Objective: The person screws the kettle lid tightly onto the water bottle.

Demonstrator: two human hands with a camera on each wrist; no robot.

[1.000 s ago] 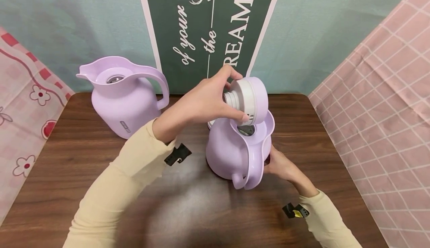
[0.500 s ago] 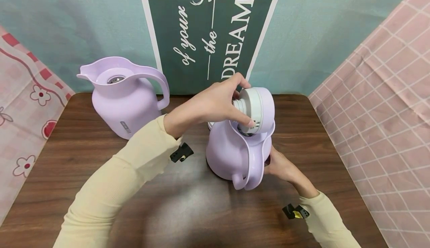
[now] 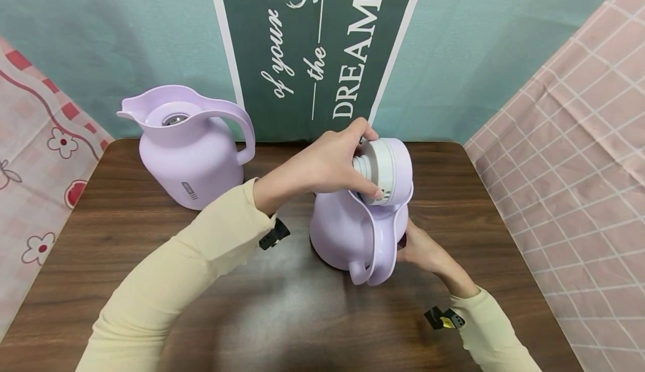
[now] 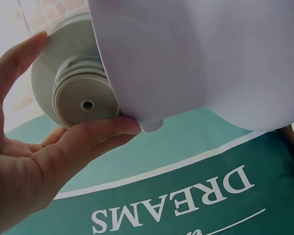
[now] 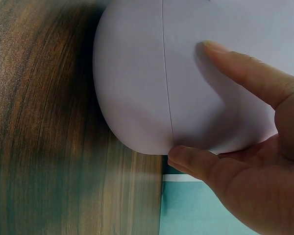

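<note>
In my left hand (image 3: 335, 162) is a vacuum jug's lid (image 3: 388, 170), white with a lilac top and a threaded stopper. Fingers and thumb pinch its rim. The lid tilts on its side right at the mouth of a lilac vacuum jug (image 3: 340, 232), overlapping the jug's rim. In the left wrist view, the stopper's round end (image 4: 83, 100) with a small hole faces the camera beside the jug wall. My right hand (image 3: 423, 249) holds the jug's belly from the right, thumb and fingers spread around it (image 5: 137, 88). The jug stands upright, its handle (image 3: 383, 249) towards me.
A second lilac vacuum jug (image 3: 194, 159) without a lid stands at the back left, its spout to the left. A wooden table (image 3: 282, 316) carries both. A teal cloth (image 3: 443, 52) with a dark printed panel hangs behind; a pink checked cloth (image 3: 579, 164) lines the right side.
My left hand has brought the lid down and slightly right, closer over the jug's mouth. The right hand and both jugs have stayed in place.
</note>
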